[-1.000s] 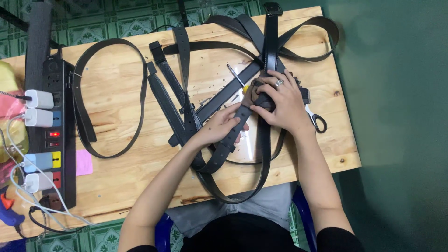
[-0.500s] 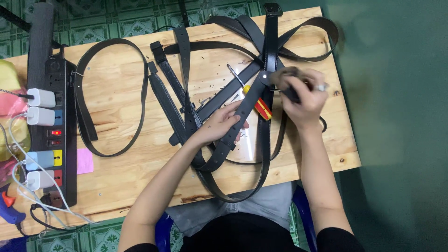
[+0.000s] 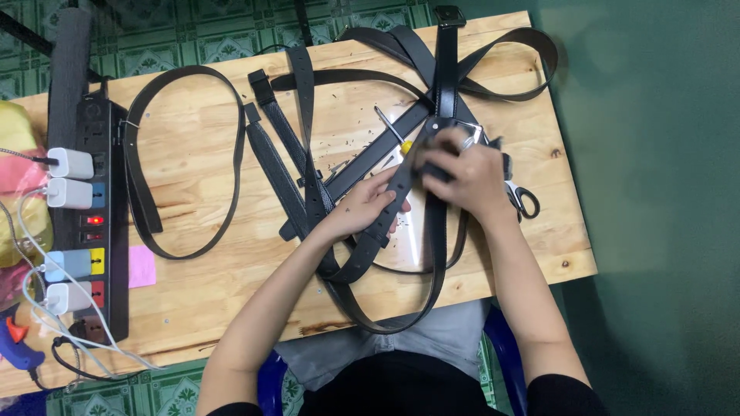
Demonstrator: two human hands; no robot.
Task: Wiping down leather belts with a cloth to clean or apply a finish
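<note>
Several black belts lie across a wooden table (image 3: 200, 308). My left hand (image 3: 361, 209) presses down on the strap of one black belt (image 3: 374, 243) that runs diagonally toward me. My right hand (image 3: 466, 176) is closed over the same belt's upper end, next to a metal buckle (image 3: 472, 135). A screwdriver (image 3: 391, 129) with a yellow and red handle lies under the edge of my right hand, its metal shaft pointing up-left. Whether my fingers also touch its handle is hidden.
Scissors (image 3: 523, 199) lie just right of my right hand. A looped belt (image 3: 185, 154) lies at the left. A black power strip (image 3: 99, 223) with white chargers runs along the left edge, beside a pink note (image 3: 141, 266) and a blue glue gun (image 3: 19, 351).
My right hand lifted off to the right, uncovering the screwdriver handle, then came back down over the belt end. My left hand stayed on the strap.
</note>
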